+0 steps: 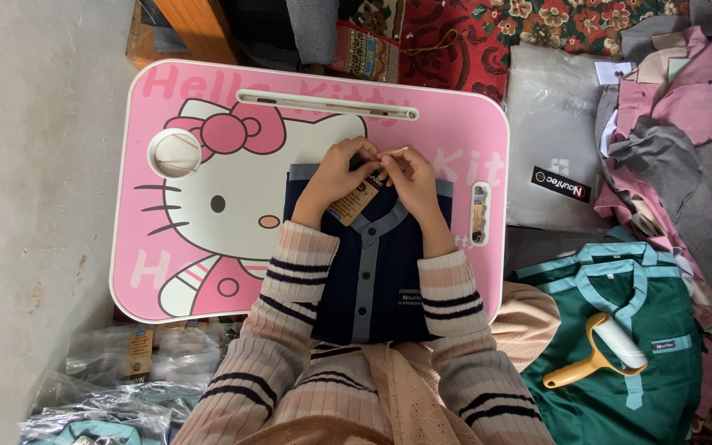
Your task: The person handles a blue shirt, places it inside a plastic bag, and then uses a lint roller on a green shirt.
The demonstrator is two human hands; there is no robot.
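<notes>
A folded navy shirt (381, 280) with a grey placket and collar lies on a pink lap table (463, 132) printed with a cartoon cat. My left hand (335, 177) and my right hand (414, 177) meet at the shirt's collar. Between the fingertips is a small brown cardboard tag (354, 202), hanging from the collar on a thin string. Both hands pinch at the tag's string; striped knit sleeves cover my forearms.
A green shirt (611, 346) with a yellow-handled lint roller (607, 346) on it lies to the right. Clear plastic bags (550, 124) and a heap of pink and grey garments (677, 124) are at the upper right. Bagged shirts (117, 379) sit at the lower left. The table's round cup hole (175, 153) holds rubber bands.
</notes>
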